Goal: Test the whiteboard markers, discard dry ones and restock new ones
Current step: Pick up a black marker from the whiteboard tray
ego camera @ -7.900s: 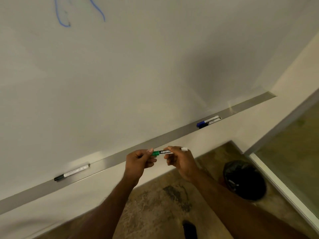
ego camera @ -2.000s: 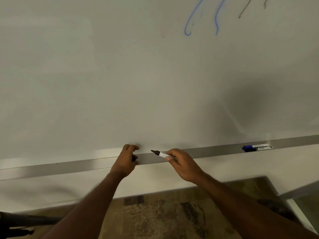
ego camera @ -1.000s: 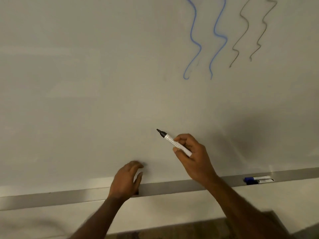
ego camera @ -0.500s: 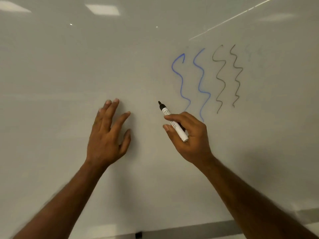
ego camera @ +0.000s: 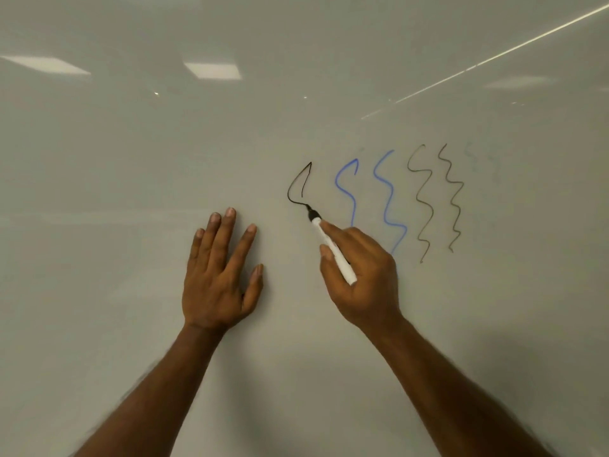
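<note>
Gripping marker (ego camera: 333,250) in right hand (ego camera: 364,278), tip aimed upper left, barrel slanting lower right; pressing flat left hand (ego camera: 217,278) on whiteboard (ego camera: 131,159).

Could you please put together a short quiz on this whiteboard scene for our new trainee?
1. True or false: the left hand lies flat, fingers spread, on the whiteboard.
2. The marker gripped by the right hand is leaving a stroke of which colour? A green, B black, C red.
3. How many blue wavy lines are on the board?
Key: 1 true; 2 B; 3 two.
</note>
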